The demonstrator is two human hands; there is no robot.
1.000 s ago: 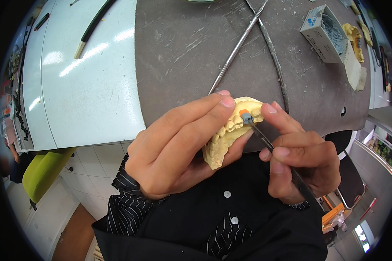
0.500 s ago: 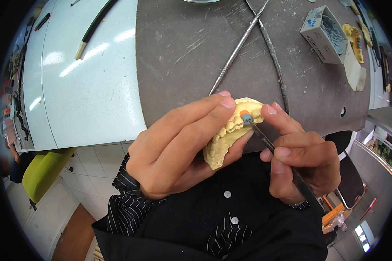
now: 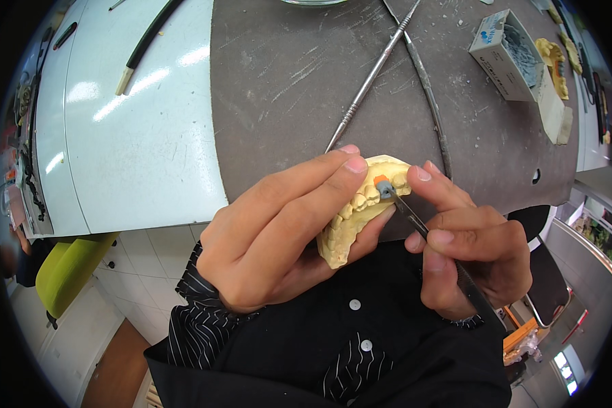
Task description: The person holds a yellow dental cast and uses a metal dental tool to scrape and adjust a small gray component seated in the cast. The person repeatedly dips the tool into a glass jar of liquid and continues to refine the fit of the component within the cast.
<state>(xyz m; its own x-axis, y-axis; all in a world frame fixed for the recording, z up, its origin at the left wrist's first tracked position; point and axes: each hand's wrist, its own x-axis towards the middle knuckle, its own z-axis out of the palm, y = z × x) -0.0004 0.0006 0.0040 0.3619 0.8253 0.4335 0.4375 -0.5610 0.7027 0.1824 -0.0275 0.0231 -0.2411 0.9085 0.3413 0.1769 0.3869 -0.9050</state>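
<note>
My left hand (image 3: 279, 231) is closed around a yellow plaster dental model (image 3: 343, 234) with a row of teeth. One tooth on it is built of grey wax (image 3: 385, 188), with an orange patch beside it. Between thumb and fingers, my right hand (image 3: 476, 251) pinches a dark, slim wax carving tool (image 3: 413, 216). The carver's tip touches the grey tooth, and my right index finger rests near the model's right end. The model's underside is hidden by my left hand.
Two metal carving instruments (image 3: 367, 85) (image 3: 428, 102) cross on the grey mat (image 3: 285, 81). At the right stand an open box (image 3: 500, 58) of grey wax pieces and another dental model (image 3: 553, 68). A black-handled tool (image 3: 149, 41) lies on the white tabletop (image 3: 143, 149).
Almost nothing differs. The dental model has shifted very slightly in my left hand, and the carver's tip stays at the grey tooth.
</note>
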